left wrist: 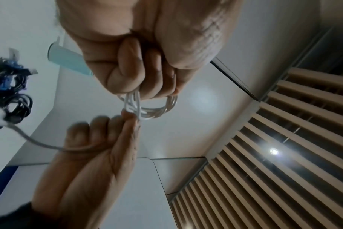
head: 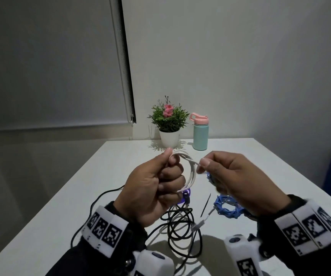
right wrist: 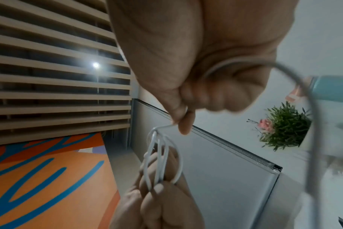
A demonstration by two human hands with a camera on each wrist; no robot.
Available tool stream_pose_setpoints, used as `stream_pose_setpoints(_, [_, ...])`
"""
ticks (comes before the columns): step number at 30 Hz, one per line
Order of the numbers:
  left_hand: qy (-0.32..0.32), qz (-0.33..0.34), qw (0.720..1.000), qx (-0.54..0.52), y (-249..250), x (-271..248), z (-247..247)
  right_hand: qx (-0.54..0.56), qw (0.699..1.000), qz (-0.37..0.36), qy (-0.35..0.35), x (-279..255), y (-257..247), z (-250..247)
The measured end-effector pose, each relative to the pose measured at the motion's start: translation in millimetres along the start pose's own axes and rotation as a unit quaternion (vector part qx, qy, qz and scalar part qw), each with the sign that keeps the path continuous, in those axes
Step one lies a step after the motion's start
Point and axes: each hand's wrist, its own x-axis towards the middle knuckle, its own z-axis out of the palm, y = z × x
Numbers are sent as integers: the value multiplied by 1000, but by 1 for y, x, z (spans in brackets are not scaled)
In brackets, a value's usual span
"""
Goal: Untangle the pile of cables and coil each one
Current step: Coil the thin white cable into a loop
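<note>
My left hand (head: 171, 156) grips a small coil of white cable (head: 191, 172) above the table, with the loops pinched under its thumb and curled fingers. My right hand (head: 202, 168) pinches the same white cable just right of the coil. In the left wrist view the coil (left wrist: 155, 108) hangs from my left fingers (left wrist: 139, 77), and the right hand (left wrist: 127, 119) touches it. In the right wrist view the cable's loose tail (right wrist: 303, 86) runs through my right palm and down. Below both hands lie a tangled black cable (head: 180, 222) and a coiled blue braided cable (head: 227, 206).
On the white table (head: 101, 176), a potted plant (head: 168, 120) and a mint bottle with a pink lid (head: 200, 134) stand at the far edge. A purple item (head: 186, 194) lies under my left hand. A black cable strand (head: 93, 206) loops toward the table's left edge.
</note>
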Motion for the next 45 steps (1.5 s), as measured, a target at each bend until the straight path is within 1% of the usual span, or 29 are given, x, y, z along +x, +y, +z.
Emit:
stream_pose_setpoints(2, [11, 3, 1000, -21, -3, 0, 6, 66, 998, -5, -25, 1, 1, 8])
stream_pose_setpoints(5, [27, 25, 998, -42, -4, 0, 12, 115, 993, -13, -27, 1, -1, 12])
stream_pose_setpoints(8, [29, 29, 998, -52, -4, 0, 12, 162, 986, -23, -42, -1, -5, 15])
stream_pose_setpoints(10, [24, 22, 998, -48, -6, 0, 11, 135, 989, -41, -43, -4, -8, 17])
stream_pose_setpoints(12, [9, 12, 999, -41, -9, 1, 8, 124, 991, -47, -25, -4, -8, 18])
stream_pose_setpoints(15, [5, 15, 1000, -14, -14, 3, 2, 167, 986, -20, -13, -3, -6, 14])
stream_pose_setpoints(17, [10, 22, 999, 41, -14, 4, -4, 163, 986, -9, -22, -3, -7, 10])
stream_pose_setpoints(19, [19, 23, 994, 103, -10, 4, -11, 123, 991, -12, -43, -4, -11, 5])
stream_pose_setpoints(21, [26, 25, 982, 183, -3, 3, -16, 44, 997, -38, -55, -6, -14, -1])
stream_pose_setpoints(23, [57, 44, 952, 296, 4, 3, -17, -65, 994, -65, -61, -6, -17, -8])
stream_pose_setpoints(24, [72, 55, 939, 332, 6, 3, -16, -123, 987, -71, -71, -7, -18, -10])
stream_pose_setpoints(25, [80, 59, 932, 348, 6, 3, -15, -180, 977, -70, -87, -7, -18, -10])
stream_pose_setpoints(27, [57, 44, 925, 374, 3, 1, -10, -273, 952, -64, -122, -7, -16, -6])
stream_pose_setpoints(28, [49, 29, 913, 403, -1, -1, -7, -300, 942, -63, -137, -7, -15, -2])
stream_pose_setpoints(29, [46, 15, 895, 443, -7, -2, -4, -314, 935, -66, -148, -7, -15, 1])
stream_pose_setpoints(30, [38, 6, 876, 481, -12, -3, -2, -316, 933, -74, -157, -7, -15, 3])
stream_pose_setpoints(31, [29, 7, 863, 504, -17, -3, 0, -308, 934, -84, -162, -7, -15, 3])
stream_pose_setpoints(32, [27, 17, 858, 512, -21, -3, 1, -293, 938, -93, -161, -7, -14, 3])
stream_pose_setpoints(33, [36, 27, 860, 508, -23, -2, 2, -275, 944, -96, -153, -6, -14, 2])
stream_pose_setpoints(34, [53, 35, 868, 492, -22, -1, 2, -255, 953, -94, -132, -5, -13, 1])
stream_pose_setpoints(36, [77, 48, 903, 421, -18, 1, 1, -191, 976, -77, -65, -4, -9, 0])
stream_pose_setpoints(37, [75, 59, 921, 379, -16, 1, 0, -151, 985, -71, -34, -3, -8, -1])
stream_pose_setpoints(39, [52, 82, 942, 320, -16, 2, 0, -74, 996, -59, -1, 0, -6, -2])
stream_pose_setpoints(42, [14, 109, 958, 265, -20, 5, 2, 27, 999, -1, 41, 3, -2, 1])
stream_pose_setpoints(44, [13, 126, 957, 262, -21, 6, 0, 81, 995, 47, 46, 4, 2, 6])
stream_pose_setpoints(45, [17, 138, 951, 276, -21, 7, -1, 100, 992, 60, 42, 4, 3, 8])
